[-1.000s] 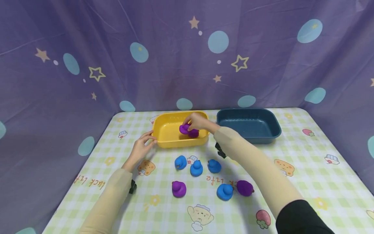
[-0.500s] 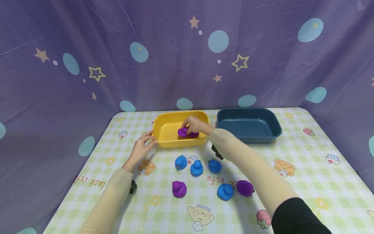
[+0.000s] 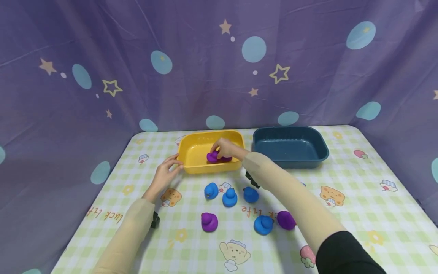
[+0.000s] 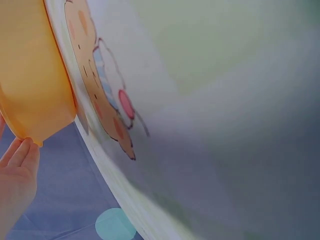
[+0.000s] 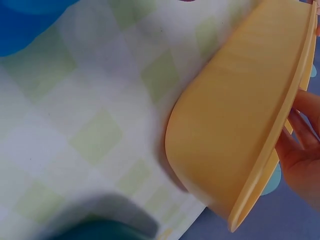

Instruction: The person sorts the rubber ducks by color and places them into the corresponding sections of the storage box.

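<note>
My right hand (image 3: 223, 148) reaches into the yellow tray (image 3: 191, 167) and grips a purple duck (image 3: 213, 157) low inside it. My left hand (image 3: 166, 171) rests against the tray's left front corner, with its fingertips (image 4: 20, 155) touching the rim (image 4: 30, 100). The right wrist view shows the tray's outer wall (image 5: 240, 120) from close up and part of my right hand (image 5: 300, 150) beyond it. On the checked tablecloth in front lie several blue ducks (image 3: 230, 198) and two purple ducks (image 3: 209, 222), (image 3: 286, 220).
A dark blue tray (image 3: 291, 160) stands to the right of the yellow one, with nothing seen inside. A purple curtain with stars and dots hangs behind and beside the table (image 3: 359, 198). The table's left edge (image 4: 125, 200) is close to my left hand.
My right hand has lowered the purple duck deeper into the yellow tray and shifted slightly left. My left hand has stayed at the tray's corner.
</note>
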`<action>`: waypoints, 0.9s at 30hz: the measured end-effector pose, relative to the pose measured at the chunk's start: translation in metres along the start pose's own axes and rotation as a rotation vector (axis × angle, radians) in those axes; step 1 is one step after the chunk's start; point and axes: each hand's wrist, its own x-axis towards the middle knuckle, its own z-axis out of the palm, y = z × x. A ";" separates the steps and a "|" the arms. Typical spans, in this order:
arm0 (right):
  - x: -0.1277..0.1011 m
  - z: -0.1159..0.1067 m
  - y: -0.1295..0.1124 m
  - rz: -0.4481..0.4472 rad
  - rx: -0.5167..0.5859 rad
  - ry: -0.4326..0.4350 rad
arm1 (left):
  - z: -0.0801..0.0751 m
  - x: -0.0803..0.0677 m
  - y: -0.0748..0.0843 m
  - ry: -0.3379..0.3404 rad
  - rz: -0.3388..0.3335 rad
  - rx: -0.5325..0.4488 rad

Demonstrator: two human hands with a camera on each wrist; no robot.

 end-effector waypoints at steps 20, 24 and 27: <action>-0.071 -0.048 -0.116 0.209 0.052 -0.102 | 0.000 0.000 -0.003 -0.011 -0.011 -0.006; -0.072 -0.053 -0.117 0.187 0.089 -0.092 | 0.001 0.001 -0.003 -0.014 -0.009 -0.005; -0.074 -0.059 -0.119 0.156 0.111 -0.081 | 0.001 0.001 -0.004 -0.011 -0.004 -0.003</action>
